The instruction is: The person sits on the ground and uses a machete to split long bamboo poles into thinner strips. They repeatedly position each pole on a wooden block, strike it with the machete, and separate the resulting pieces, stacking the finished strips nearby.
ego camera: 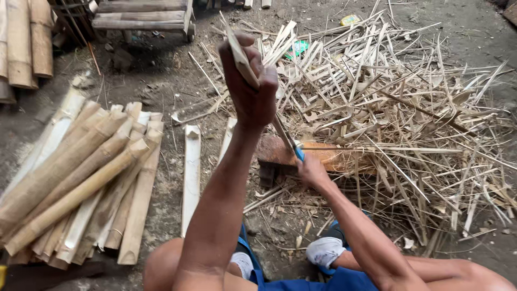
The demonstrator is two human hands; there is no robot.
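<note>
A bamboo strip stands tilted on the wooden block, gripped in the left hand's fist, while the right hand clasps a blue-handled knife at the block, split bamboo halves lying well left.

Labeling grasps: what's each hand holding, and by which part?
Left hand grips a bamboo strip near its upper end. Right hand holds a blue-handled blade by the handle.

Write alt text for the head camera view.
A seated person's left hand grips a bamboo strip stood on a wooden block, while the right hand holds a blue-handled blade. Split bamboo halves lie left, thin splints right.
</note>
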